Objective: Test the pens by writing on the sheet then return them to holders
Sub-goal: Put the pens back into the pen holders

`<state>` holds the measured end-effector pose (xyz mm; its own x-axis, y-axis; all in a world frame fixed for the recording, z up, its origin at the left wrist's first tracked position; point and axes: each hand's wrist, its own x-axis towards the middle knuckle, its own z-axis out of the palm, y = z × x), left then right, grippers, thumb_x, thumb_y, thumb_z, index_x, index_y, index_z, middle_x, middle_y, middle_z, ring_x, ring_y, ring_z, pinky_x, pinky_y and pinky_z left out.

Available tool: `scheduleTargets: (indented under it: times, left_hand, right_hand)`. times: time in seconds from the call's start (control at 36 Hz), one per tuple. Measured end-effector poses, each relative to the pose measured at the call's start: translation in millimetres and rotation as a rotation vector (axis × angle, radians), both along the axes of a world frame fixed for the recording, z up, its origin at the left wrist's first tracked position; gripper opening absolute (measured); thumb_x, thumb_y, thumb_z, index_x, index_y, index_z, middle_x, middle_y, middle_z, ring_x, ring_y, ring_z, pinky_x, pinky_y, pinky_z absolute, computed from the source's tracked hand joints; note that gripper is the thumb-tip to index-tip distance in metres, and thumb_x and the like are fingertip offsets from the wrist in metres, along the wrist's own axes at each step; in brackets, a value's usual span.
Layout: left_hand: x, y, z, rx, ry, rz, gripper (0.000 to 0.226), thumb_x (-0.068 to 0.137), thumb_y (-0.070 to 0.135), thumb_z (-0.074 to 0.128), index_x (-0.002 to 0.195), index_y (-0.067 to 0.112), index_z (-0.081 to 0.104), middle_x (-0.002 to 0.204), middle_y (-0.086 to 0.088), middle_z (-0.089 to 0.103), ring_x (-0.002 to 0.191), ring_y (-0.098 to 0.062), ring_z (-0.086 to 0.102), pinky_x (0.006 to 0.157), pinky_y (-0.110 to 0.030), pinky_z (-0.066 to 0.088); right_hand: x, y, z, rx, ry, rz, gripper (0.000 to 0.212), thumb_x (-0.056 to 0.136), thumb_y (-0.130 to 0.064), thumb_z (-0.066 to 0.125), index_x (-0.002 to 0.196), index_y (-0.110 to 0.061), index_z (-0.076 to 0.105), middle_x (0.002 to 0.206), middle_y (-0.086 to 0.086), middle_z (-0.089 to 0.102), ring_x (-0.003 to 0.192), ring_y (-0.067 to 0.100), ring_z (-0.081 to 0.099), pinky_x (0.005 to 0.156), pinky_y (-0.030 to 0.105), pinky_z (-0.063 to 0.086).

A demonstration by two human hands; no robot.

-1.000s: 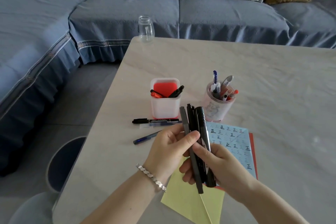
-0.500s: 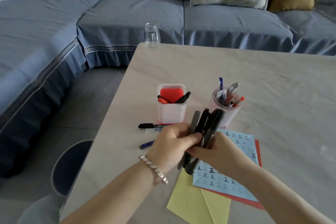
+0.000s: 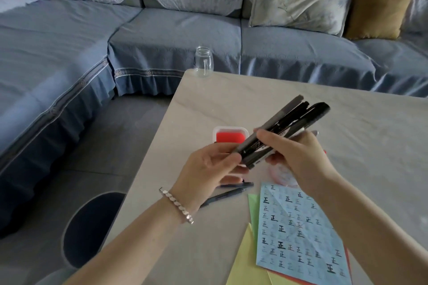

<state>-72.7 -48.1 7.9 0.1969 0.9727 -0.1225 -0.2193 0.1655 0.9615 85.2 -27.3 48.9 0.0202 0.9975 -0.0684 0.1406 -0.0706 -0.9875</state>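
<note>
Head view, only one available.

Both hands are on one bundle of markers [image 3: 284,132], held in the air above the desk [image 3: 254,99], beyond the far edge of the sheet [image 3: 298,233]. Caps point up and away from the sheet. Left hand [image 3: 208,166] grip: thumb and fingers pinching the bundle's lower end. Right hand [image 3: 298,157] grip: thumb over the middle of the bundle, fingers wrapped under it.

Progress, my read:
- Sheet is covered in test marks, so a lot of the writing is done.
- Bundle isn't in a holder yet. Can't tell if these markers were tested.
- Two loose pens [image 3: 231,192] lie on the desk just off the sheet's far left corner; they need returning.
- Square holder [image 3: 229,136] sits beyond the sheet, partly behind the hands. Round holder [image 3: 281,174] is at the sheet's far edge, mostly hidden by the right hand. Contents of both not visible.

Writing:
- Sheet: 正 repeated in rows, some strokes bold and black, others thin and faint.
- Marker barrels carry white print, too blurred to read.
</note>
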Motion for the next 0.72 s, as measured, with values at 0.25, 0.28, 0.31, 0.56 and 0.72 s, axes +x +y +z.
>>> scheduleTargets:
  times: [0.25,0.28,0.31,0.56,0.72]
  left_hand:
    - [-7,10,-3,0.109,0.104,0.372,0.015,0.082,0.001,0.065,0.076,0.014,0.069,0.06,0.005,0.066,0.055,-0.005,0.06,0.054,-0.017,0.051]
    - [-8,12,-3,0.117,0.095,0.399,0.014,0.082,0.001,0.065,0.076,0.013,0.069,0.059,0.006,0.066,0.056,-0.004,0.06,0.054,-0.017,0.051]
    - [-10,13,-2,0.125,0.084,0.422,0.013,0.082,0.001,0.065,0.077,0.013,0.068,0.059,0.006,0.067,0.056,-0.003,0.06,0.055,-0.018,0.052]
    - [-20,23,0,0.401,0.229,0.521,0.008,0.08,0.016,0.066,0.086,0.02,0.064,0.085,0.004,0.069,0.083,-0.011,0.066,0.077,-0.024,0.053]
    - [-21,45,8,0.614,0.632,0.39,0.004,0.088,0.02,0.059,0.087,0.017,0.056,0.087,0.005,0.064,0.084,-0.007,0.062,0.077,-0.025,0.05]
  right_hand:
    - [-2,-3,-7,0.005,-0.051,-0.094,0.016,0.08,-0.016,0.068,0.067,-0.006,0.067,0.046,0.005,0.059,0.035,0.008,0.048,0.038,0.013,0.038]
    - [0,-2,-7,0.005,-0.055,-0.117,0.015,0.08,-0.016,0.068,0.068,-0.006,0.068,0.048,0.005,0.06,0.037,0.009,0.049,0.04,0.014,0.04]
    - [2,-1,-7,0.005,-0.051,-0.139,0.013,0.08,-0.015,0.068,0.07,-0.007,0.068,0.051,0.006,0.061,0.04,0.01,0.05,0.042,0.015,0.042]
    - [8,10,-4,0.096,-0.026,-0.253,0.011,0.085,-0.018,0.062,0.076,-0.012,0.067,0.061,0.004,0.067,0.047,0.009,0.058,0.045,0.014,0.045]
    - [-5,32,-11,0.17,-0.31,-0.134,0.011,0.082,-0.015,0.064,0.074,-0.022,0.064,0.062,0.004,0.068,0.056,0.014,0.063,0.06,0.027,0.052]
